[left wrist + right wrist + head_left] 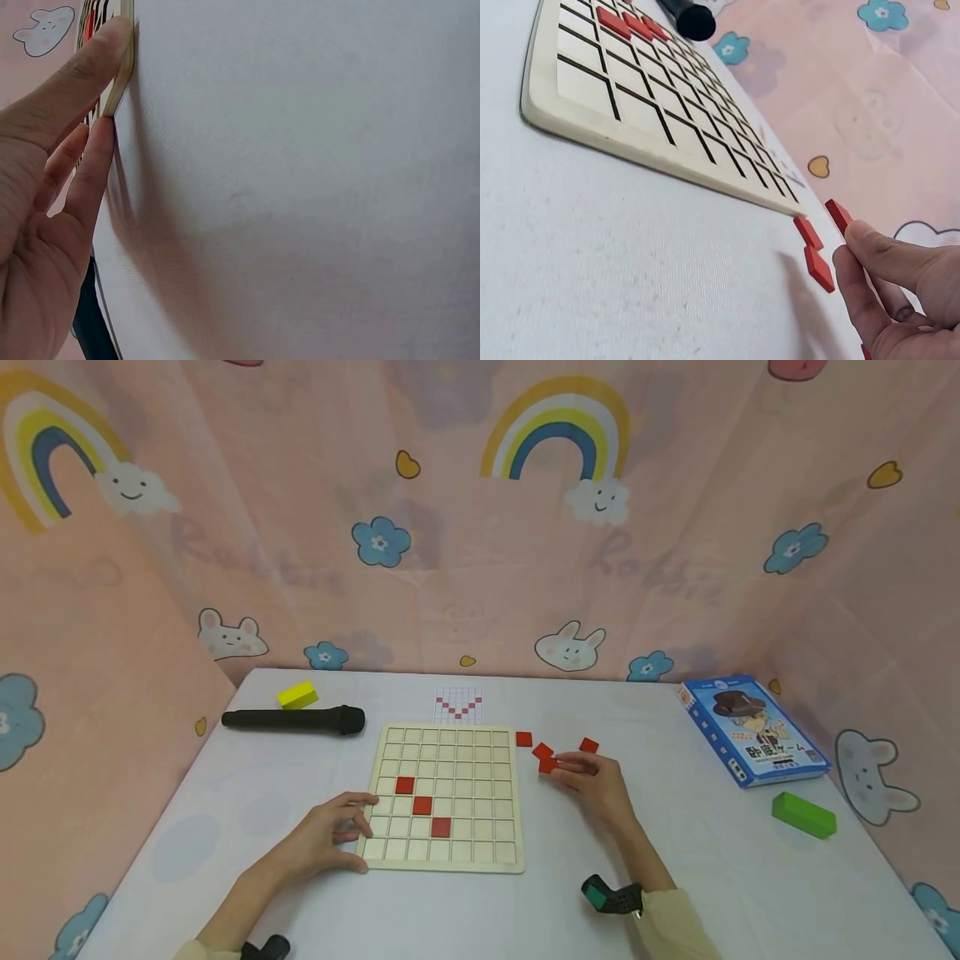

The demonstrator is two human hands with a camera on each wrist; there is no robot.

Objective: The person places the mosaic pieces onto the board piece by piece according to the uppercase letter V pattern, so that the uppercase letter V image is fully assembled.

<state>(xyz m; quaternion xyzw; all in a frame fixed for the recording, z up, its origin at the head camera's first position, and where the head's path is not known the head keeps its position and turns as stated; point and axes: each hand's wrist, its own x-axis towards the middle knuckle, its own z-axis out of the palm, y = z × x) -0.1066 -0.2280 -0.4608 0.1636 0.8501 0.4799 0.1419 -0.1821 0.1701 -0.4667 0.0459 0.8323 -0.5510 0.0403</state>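
Observation:
My left hand (322, 837) rests along the left edge of a cream grid board (480, 866), its fingers spread and the thumb at the near corner. In the left wrist view, the thumb and a fingertip touch the board's rim (124, 75). Three red square tiles, one of them the nearest (441, 827), lie diagonally in the grid. Right of the board, my right hand (600, 785) pinches a red tile (838, 216) between thumb and finger. Close by lie more red tiles: one near the board's far corner (523, 739), one next to the fingertips (543, 751), another behind the hand (588, 745).
Behind the board is a small pattern card (458, 705) with red squares in a V. A black microphone (292, 720) and yellow block (297, 695) lie at the far left. A blue game box (753, 731) and green block (804, 815) sit at right. Patterned cloth walls surround the table.

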